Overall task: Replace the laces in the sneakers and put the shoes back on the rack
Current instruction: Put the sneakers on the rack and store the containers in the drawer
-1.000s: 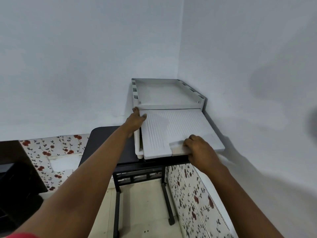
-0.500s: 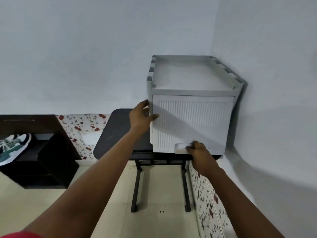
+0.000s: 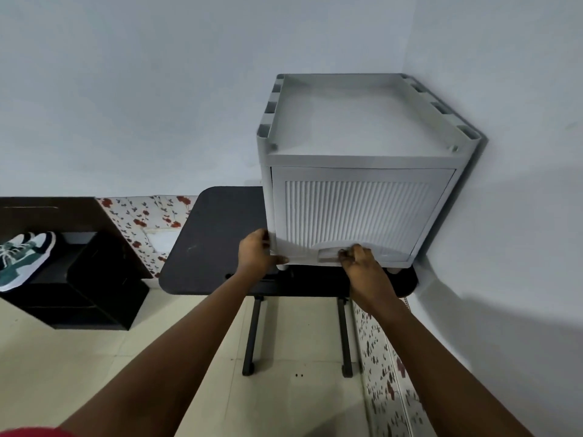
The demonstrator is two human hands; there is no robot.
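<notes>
A grey plastic shoe cabinet (image 3: 362,146) stands on a black table (image 3: 217,234) in the room's corner. Its ribbed front door (image 3: 356,212) hangs down, closed. My right hand (image 3: 362,263) grips the handle (image 3: 328,255) at the door's bottom edge. My left hand (image 3: 257,253) holds the cabinet's lower left corner. A pair of green and white sneakers (image 3: 22,257) with white laces lies on a dark stand (image 3: 79,279) at the far left.
The table stands on black legs (image 3: 252,335) over a cream tiled floor. Floral tiles (image 3: 148,222) line the wall's base. White walls meet behind the cabinet. A red sleeve edge (image 3: 31,432) shows at the bottom left.
The cabinet door swung down from flat and raised to closed. My right hand followed the handle down, my left slid down the cabinet's left edge. The view tilted down and the sneakers came into sight.
</notes>
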